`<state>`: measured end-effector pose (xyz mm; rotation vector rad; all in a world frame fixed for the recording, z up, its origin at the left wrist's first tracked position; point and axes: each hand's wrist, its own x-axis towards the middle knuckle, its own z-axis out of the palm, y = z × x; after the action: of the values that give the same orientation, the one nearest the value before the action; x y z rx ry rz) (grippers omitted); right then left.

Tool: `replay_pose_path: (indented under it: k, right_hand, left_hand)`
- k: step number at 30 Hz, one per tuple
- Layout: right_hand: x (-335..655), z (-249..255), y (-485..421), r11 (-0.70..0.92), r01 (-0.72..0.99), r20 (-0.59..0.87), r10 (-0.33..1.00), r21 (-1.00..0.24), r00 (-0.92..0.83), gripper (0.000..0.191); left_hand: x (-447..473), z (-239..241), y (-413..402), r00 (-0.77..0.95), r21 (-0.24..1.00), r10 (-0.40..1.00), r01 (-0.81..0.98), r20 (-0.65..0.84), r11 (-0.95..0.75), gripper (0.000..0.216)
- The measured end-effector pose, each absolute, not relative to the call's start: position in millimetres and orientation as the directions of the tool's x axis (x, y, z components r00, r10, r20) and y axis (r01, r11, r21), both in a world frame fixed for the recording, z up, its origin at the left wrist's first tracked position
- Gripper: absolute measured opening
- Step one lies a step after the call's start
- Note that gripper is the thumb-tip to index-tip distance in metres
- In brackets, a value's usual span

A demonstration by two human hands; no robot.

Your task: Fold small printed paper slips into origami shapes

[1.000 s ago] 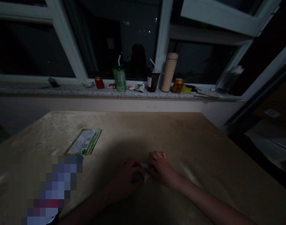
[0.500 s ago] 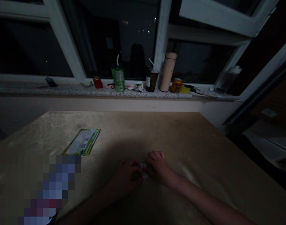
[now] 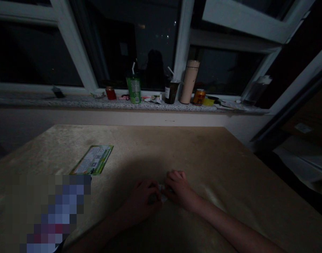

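Pale paper scrap [image 3: 163,199] gripped on tan table [image 3: 229,165].
L hand [image 3: 143,197], R hand [image 3: 178,188]: fingers curled narrow, pinching it.

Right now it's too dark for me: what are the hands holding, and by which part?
A small pale scrap, pinched between left hand and right hand at its opposite edges.

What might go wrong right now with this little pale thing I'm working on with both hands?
The light is very dim, and the left hand shadows the small pale piece that it and the right hand pinch, so a misjudged grip or a tear seems possible. If it slips loose, it may be hard to spot on the pale table.
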<state>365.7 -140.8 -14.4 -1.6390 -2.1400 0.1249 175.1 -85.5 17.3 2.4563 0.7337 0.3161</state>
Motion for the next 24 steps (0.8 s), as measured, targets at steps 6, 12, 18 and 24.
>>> replay_pose_path:
  k: [6, 12, 18, 24]
  right_hand:
    - [365.8, -12.7, -141.4, 0.300, 0.886, 0.290, 0.936, -0.354, -0.201, 0.017]
    - [364.9, -12.6, -142.7, 0.288, 0.892, 0.289, 0.938, -0.349, -0.190, 0.012]
    - [363.3, -10.2, -144.5, 0.286, 0.902, 0.272, 0.941, -0.323, -0.201, 0.007]
    - [363.0, -9.6, -145.0, 0.284, 0.906, 0.255, 0.944, -0.314, -0.208, 0.004]
  left_hand:
    - [175.9, 17.3, -85.0, 0.824, 0.566, 0.564, 0.441, 0.053, -0.697, 0.008]
    - [175.2, 17.2, -87.1, 0.825, 0.552, 0.562, 0.441, 0.062, -0.708, 0.007]
    - [173.9, 16.5, -90.4, 0.822, 0.537, 0.566, 0.446, 0.071, -0.716, 0.017]
    - [173.6, 16.9, -89.6, 0.855, 0.520, 0.512, 0.401, 0.084, -0.754, 0.016]
